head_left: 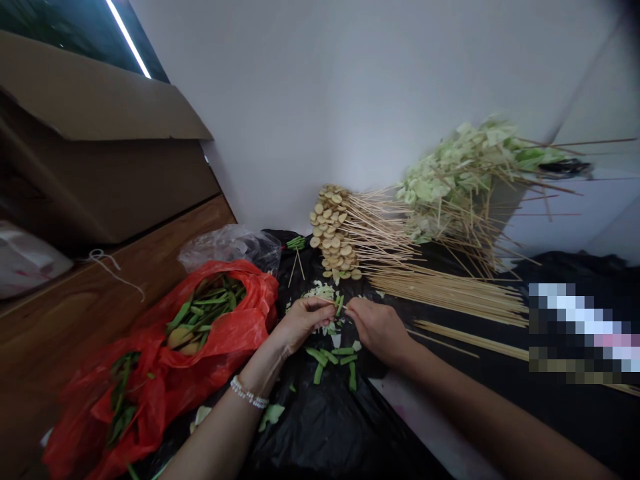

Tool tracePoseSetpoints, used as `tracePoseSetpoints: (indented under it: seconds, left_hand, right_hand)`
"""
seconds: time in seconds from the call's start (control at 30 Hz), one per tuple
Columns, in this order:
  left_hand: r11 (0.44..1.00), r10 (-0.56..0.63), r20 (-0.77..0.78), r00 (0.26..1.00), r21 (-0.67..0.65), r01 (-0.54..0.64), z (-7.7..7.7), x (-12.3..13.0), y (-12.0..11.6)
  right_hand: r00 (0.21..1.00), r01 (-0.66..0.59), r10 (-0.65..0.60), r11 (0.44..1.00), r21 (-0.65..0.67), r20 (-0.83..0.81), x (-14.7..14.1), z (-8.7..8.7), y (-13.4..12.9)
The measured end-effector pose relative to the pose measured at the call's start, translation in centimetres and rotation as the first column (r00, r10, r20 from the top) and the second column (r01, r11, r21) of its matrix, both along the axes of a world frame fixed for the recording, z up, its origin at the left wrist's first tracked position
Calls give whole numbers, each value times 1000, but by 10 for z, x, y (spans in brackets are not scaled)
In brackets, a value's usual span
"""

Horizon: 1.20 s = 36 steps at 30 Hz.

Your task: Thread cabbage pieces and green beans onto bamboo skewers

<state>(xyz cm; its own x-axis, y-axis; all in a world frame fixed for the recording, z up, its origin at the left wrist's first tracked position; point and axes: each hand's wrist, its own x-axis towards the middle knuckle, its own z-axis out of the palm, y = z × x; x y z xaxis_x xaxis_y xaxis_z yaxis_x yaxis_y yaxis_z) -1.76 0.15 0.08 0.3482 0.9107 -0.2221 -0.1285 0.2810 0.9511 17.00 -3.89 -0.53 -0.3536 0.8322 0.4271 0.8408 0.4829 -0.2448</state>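
Note:
My left hand (311, 318) is closed in a pinch on a piece of green bean (339, 306) near the middle of the view. Just right of it, my right hand (374, 325) is closed around a thin wooden skewer, whose end meets the bean between the hands. Several cut green bean pieces (343, 351) lie below my hands on black plastic (320, 433). Pale chopped cabbage bits (321, 291) are scattered behind my left hand. A small bunch of skewered green beans (296, 243) rests farther back.
Red plastic bags (240, 333) with green beans stand at the left, beside a clear bag (233, 247). Skewered round slices (330, 233) and skewered cabbage (455, 163) are piled by the wall. Bare skewers (450, 291) lie at the right. A cardboard box (110, 180) stands upper left.

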Motion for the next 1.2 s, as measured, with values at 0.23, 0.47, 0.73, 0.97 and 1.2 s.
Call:
tracePoseSetpoints:
  seconds: [0.23, 0.47, 0.73, 0.97, 1.2]
  left_hand:
    - [928, -192, -296, 936, 256, 272, 0, -2, -2]
    - [714, -263, -623, 737, 387, 583, 0, -6, -7]
    - [620, -243, -736, 632, 383, 684, 4, -3, -10]
    - [782, -258, -520, 814, 383, 493, 7, -3, -9]
    - [953, 95, -209, 973, 302, -28, 1, -7, 6]
  right_hand:
    - [997, 65, -65, 998, -1, -48, 11, 4, 5]
    - [995, 70, -69, 997, 8, -76, 12, 5, 5]
    - [994, 72, -71, 997, 13, -83, 11, 4, 5]
    - [982, 78, -73, 997, 20, -175, 16, 8, 8]
    - [975, 60, -53, 998, 27, -218, 17, 8, 8]
